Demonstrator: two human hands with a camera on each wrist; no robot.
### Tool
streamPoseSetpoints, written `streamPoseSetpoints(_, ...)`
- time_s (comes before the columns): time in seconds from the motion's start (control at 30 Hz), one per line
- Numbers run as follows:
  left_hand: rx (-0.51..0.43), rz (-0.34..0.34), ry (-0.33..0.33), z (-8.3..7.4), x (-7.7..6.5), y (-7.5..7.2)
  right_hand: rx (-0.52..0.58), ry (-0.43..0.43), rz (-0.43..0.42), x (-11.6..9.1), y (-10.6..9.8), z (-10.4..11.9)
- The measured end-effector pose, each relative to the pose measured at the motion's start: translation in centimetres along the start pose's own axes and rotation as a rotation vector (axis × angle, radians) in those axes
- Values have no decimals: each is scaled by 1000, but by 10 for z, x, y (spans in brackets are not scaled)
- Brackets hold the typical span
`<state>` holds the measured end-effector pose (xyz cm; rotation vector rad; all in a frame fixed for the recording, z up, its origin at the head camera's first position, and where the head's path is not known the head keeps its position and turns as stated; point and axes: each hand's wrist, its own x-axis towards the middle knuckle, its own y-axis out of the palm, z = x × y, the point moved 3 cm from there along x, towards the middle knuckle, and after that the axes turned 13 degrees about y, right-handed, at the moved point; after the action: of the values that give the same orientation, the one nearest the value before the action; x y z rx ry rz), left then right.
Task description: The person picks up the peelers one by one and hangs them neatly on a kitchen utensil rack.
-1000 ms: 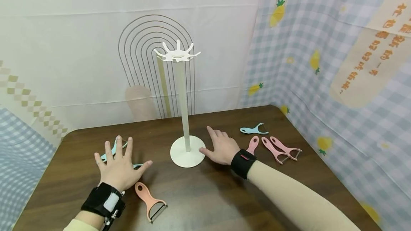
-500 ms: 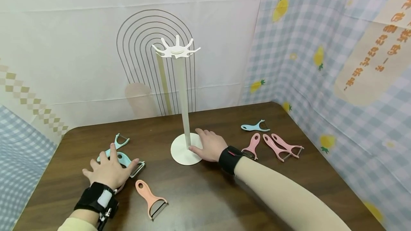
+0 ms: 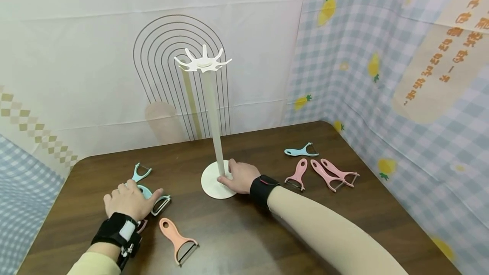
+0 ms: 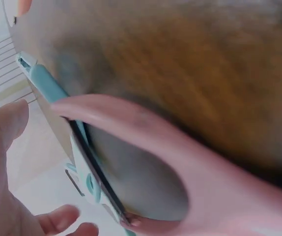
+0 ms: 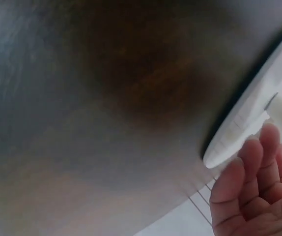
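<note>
Thumb and fingers apart, the left hand (image 3: 129, 202) partly hides one blue peeler (image 3: 141, 175), head toward the far edge of the tabletop (image 3: 237, 232), and a second blue peeler (image 3: 146, 193), blade angled lower right; contact is unclear. Its wristband (image 3: 114, 229) partly covers a pink peeler (image 4: 212, 183). The right hand (image 3: 241, 176) is at the foot of a white stand (image 3: 212, 118); whether it grips, I cannot tell. The stand's long axis is upright, prongs fanning outward. Bare wood separates an orange peeler (image 3: 173, 233), blade lower right, from the right sleeve (image 3: 317, 228). Three pink peelers (image 3: 321, 171) and another blue one (image 3: 298, 152) lie near the right edge. Orange characters (image 3: 445, 45) on checked cloth (image 3: 359, 33) are unreadable.
</note>
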<state>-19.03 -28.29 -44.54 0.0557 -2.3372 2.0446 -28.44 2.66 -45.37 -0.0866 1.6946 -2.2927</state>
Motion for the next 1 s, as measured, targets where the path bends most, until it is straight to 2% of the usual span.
streamPoseSetpoints(0.1,8,87,-7,-3,7,-1,10,16,34,7,8,-4)
streamPoseSetpoints(0.27,-7,274,-27,-6,15,-1,61,31,94,17,17,-8)
streamPoseSetpoints(0.4,-9,356,-12,-8,17,2,34,11,112,21,19,-7)
streamPoseSetpoints(0.5,-3,360,-10,-7,18,4,-27,2,126,27,23,-5)
streamPoseSetpoints(0.7,-11,323,1,-4,23,11,-137,45,138,36,33,-2)
streamPoseSetpoints(1.0,-61,305,-1,-11,30,9,-153,45,125,33,28,1)
